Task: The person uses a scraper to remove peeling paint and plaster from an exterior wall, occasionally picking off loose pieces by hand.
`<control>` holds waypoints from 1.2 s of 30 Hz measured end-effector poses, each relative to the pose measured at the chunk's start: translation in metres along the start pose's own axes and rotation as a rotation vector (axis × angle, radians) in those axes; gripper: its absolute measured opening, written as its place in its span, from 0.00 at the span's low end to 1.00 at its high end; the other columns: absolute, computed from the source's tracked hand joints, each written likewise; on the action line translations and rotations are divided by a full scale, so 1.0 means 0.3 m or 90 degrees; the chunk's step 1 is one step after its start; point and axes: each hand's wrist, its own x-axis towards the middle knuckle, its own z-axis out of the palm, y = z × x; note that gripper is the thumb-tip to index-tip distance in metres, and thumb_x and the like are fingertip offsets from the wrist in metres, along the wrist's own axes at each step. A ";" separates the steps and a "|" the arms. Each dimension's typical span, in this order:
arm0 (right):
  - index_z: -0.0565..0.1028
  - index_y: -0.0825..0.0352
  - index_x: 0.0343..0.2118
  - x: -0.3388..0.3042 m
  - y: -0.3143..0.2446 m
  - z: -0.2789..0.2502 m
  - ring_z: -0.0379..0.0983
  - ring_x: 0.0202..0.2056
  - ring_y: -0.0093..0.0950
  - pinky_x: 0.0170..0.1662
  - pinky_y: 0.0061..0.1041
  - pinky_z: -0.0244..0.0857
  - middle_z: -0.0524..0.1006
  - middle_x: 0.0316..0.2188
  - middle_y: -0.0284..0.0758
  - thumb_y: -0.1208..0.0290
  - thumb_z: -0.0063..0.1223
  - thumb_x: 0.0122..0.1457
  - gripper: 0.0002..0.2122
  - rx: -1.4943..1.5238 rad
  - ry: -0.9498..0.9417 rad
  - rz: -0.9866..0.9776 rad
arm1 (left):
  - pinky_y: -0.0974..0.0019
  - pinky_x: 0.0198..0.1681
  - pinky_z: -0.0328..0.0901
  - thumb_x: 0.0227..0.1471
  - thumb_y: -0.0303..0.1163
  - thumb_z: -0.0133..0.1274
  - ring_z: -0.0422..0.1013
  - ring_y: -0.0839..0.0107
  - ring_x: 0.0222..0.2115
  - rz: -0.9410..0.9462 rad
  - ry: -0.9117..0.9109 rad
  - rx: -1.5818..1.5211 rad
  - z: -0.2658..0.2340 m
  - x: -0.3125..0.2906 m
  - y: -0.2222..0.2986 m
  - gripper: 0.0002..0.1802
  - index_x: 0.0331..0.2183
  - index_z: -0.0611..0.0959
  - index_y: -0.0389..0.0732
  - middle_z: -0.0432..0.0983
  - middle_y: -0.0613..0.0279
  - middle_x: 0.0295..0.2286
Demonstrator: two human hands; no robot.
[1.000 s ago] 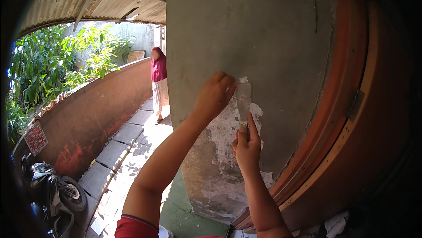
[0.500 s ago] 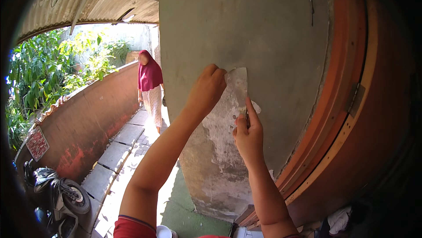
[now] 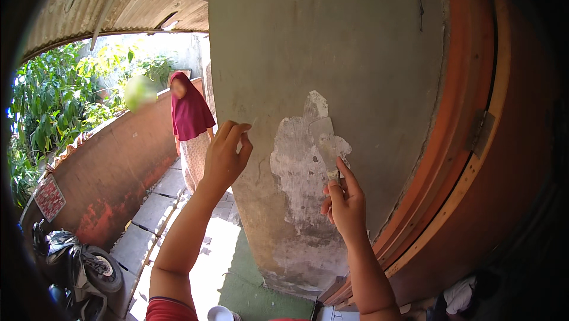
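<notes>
My right hand (image 3: 347, 199) grips the handle of a putty knife (image 3: 325, 140), its thin metal blade lying against the wall (image 3: 379, 72). Behind the blade is an irregular pale patch (image 3: 293, 149) where the grey-green paint is gone, with ragged edges. My left hand (image 3: 227, 154) is raised to the left of this patch, in front of the wall's left edge. Its fingertips are pinched on a thin, light paint flake (image 3: 253, 124), seen only as a sliver.
An orange door frame (image 3: 432, 173) rises to the right. On the left walkway stands a person (image 3: 191, 110) in a maroon head covering, before a low wall (image 3: 112, 167). A motorcycle (image 3: 83, 267) is at lower left. Near me are a white bucket (image 3: 220, 314) and green mat (image 3: 252, 288).
My left hand has drawn away from the blade, left and downward, with the paint flake. A bare spot shows at the patch's top. The putty knife has lowered. The person has come nearer.
</notes>
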 end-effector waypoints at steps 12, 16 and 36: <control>0.64 0.75 0.60 0.028 -0.080 0.033 0.78 0.31 0.42 0.37 0.36 0.72 0.76 0.31 0.47 0.77 0.45 0.63 0.22 -0.454 -0.030 -0.244 | 0.56 0.46 0.68 0.50 0.25 0.54 0.72 0.53 0.43 0.095 -0.037 0.081 0.013 0.117 -0.073 0.12 0.40 0.80 0.37 0.73 0.52 0.41; 0.63 0.75 0.60 0.042 -0.085 -0.003 0.78 0.31 0.42 0.37 0.36 0.73 0.76 0.30 0.47 0.77 0.46 0.62 0.23 -0.500 -0.015 -0.232 | 0.55 0.51 0.66 0.50 0.26 0.55 0.69 0.51 0.49 0.207 0.003 0.072 0.054 0.293 -0.020 0.15 0.42 0.80 0.39 0.71 0.52 0.48; 0.65 0.67 0.51 -0.085 0.252 0.019 0.64 0.19 0.19 0.21 0.24 0.63 0.67 0.26 0.30 0.66 0.38 0.71 0.12 0.093 -0.050 0.129 | 0.52 0.55 0.65 0.49 0.34 0.59 0.64 0.50 0.56 0.230 -0.052 0.137 0.087 0.366 -0.015 0.23 0.48 0.80 0.41 0.68 0.51 0.54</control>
